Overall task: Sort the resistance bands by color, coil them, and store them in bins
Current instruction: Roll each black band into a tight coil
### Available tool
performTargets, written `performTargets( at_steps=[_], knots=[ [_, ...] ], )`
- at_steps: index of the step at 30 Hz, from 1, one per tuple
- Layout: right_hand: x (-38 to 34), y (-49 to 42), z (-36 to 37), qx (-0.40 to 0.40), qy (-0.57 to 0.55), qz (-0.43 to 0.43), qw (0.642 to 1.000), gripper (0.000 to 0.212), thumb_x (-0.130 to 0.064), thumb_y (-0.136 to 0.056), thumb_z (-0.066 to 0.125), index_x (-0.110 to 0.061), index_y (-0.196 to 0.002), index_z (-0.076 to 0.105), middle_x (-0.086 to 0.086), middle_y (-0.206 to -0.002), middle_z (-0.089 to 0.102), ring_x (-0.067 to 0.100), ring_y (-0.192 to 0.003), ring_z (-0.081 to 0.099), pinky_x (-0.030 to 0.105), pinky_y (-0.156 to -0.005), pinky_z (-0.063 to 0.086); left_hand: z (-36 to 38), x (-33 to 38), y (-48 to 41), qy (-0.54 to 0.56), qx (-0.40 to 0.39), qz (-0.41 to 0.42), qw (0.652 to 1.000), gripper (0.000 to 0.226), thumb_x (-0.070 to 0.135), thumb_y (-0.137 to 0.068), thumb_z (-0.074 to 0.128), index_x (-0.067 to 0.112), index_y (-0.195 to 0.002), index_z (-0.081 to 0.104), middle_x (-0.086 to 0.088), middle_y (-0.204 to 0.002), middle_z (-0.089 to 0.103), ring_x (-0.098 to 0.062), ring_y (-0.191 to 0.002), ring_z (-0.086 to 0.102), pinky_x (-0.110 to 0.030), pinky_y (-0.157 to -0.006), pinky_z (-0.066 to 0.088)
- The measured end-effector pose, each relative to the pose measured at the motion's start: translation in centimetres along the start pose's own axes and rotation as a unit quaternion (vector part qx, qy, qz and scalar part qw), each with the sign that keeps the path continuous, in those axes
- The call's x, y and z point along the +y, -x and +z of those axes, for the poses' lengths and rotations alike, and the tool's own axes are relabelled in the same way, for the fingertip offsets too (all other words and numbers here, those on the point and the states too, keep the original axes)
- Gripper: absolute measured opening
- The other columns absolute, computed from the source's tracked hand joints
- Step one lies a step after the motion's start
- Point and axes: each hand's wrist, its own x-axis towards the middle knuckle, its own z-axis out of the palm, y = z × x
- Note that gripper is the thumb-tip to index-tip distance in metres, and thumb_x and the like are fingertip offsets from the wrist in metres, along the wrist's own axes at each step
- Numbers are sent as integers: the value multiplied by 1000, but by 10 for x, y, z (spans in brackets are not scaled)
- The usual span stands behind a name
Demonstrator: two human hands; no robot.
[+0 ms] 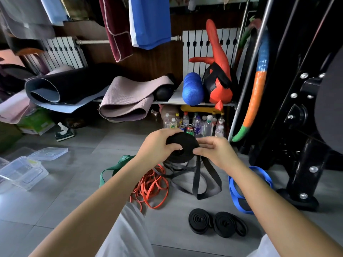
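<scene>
Resistance bands of four colours are in view, and one black band coil (pixel 182 143) is held in the air between both hands as a flat, matte rubber disc with a small hole at its centre. The left hand (pixel 156 147) grips it with fingers curled over the far rim and the thumb pressed on the face beside the hole. The right hand (pixel 213 149) pinches the coil's right edge between thumb and fingertips. Below the coil, its unwound black loops (pixel 196 175) hang to the grey tiled floor (pixel 74 201) as flat strips. Lower still lie two wound black coils (pixel 199 220), side by side and touching. Below and left of the held coil sits one tangle of thin orange bands (pixel 152 186), and beside that one wide green band (pixel 115 167). Below and right lies one broad blue band (pixel 248 188), in loops. Far left of the coil stand clear plastic bins (pixel 22 171), whose number I cannot tell, with one flat lid (pixel 48 153).
</scene>
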Motion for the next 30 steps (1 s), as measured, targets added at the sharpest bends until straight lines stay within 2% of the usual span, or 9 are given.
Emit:
performTargets(
  at_steps=[5,9,15,16,18,20,23,27,30],
  knots=[
    [9,8,-1,32,-56,15,998,32,1,-74,73,-9,-104,69,-8,-82,73,2,-76,70,9,-65,50,5,3,5,247,86,-73,962,41,0,-78,71,26,-109,63,3,-102,68,-15,-98,65,-40,-91,53],
    [5,3,-1,60,-53,-11,997,26,-7,-73,76,-22,-95,71,-20,-78,72,-3,-81,68,7,-69,49,19,1,14,408,111,-113,899,37,-2,-82,67,24,-109,63,5,-96,71,-14,-90,68,-32,-67,57],
    [0,-3,0,57,-25,-30,998,25,-11,-69,81,-26,-87,71,-11,-83,74,4,-81,69,12,-73,51,36,-5,25,508,75,-163,843,28,5,-87,63,24,-107,59,-2,-106,68,-25,-98,67,-44,-72,58],
    [0,-4,-1,57,-10,-30,998,27,-13,-67,82,-28,-86,70,-9,-84,74,7,-82,69,14,-74,53,36,-5,25,478,55,-177,859,27,6,-87,63,23,-107,56,-4,-110,65,-26,-101,66,-43,-73,58],
    [3,-3,-3,44,21,-27,998,29,-13,-65,84,-32,-83,69,-10,-82,74,9,-80,70,17,-73,54,28,-6,23,278,30,-156,947,36,13,-86,66,24,-115,49,-3,-124,57,-18,-106,60,-34,-80,56],
    [4,-3,-1,24,46,-14,999,30,-15,-65,84,-37,-78,69,-12,-78,73,7,-76,69,17,-70,54,20,-8,20,-9,31,-13,999,66,21,-80,71,28,-136,37,0,-134,46,-17,-117,49,-37,-93,47],
    [6,-3,3,0,60,-16,998,29,-16,-67,83,-38,-79,69,-15,-74,72,-3,-69,66,10,-63,48,17,3,15,-233,-37,152,960,75,24,-82,67,40,-143,26,4,-137,41,-24,-121,43,-45,-91,47],
    [10,-2,6,9,59,-18,998,31,-15,-66,84,-27,-90,70,-17,-82,70,-10,-71,62,5,-65,44,19,3,8,-278,-55,131,950,55,24,-93,52,48,-139,33,7,-129,45,-20,-116,48,-36,-82,48],
    [16,1,4,1,1,15,1000,29,-9,-69,81,-28,-87,68,-10,-83,73,-1,-77,67,12,-69,50,16,-3,8,-235,-38,118,964,51,24,-93,52,47,-136,39,7,-125,48,-19,-113,50,-33,-81,45]
  ],
)
